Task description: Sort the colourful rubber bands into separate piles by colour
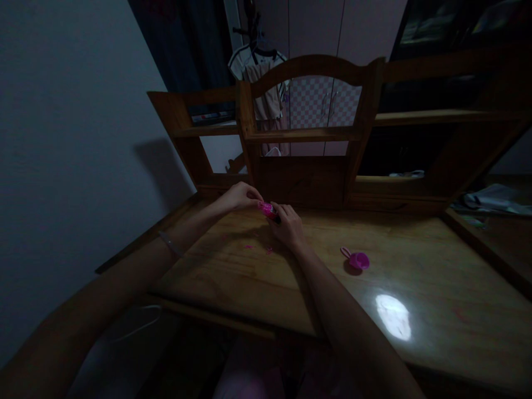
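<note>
One small pink object [265, 208] is held by both hands: its left end appears pinched between the thumb and fingertips of the left hand [240, 197], while its right end is wrapped by the curled fingers of the right hand [290, 227]. It is held above the tabletop [233, 277], near the back edge and left of the middle. Its long axis is slanted across the view, with the pinched end pointed toward the left edge and slightly toward the back one; any tilt up or down cannot be made out.

As for progress, the work seems to be under way: a few pink bits [249, 246] are strewn below the hands, toward the front edge, and the object has not been set down. Whether more bits are to come off cannot be judged, since much of the object is covered by fingers.

Farther out, toward the right edge, a pink cup [359, 260] is left untouched, its handle turned toward the back left corner.
</note>
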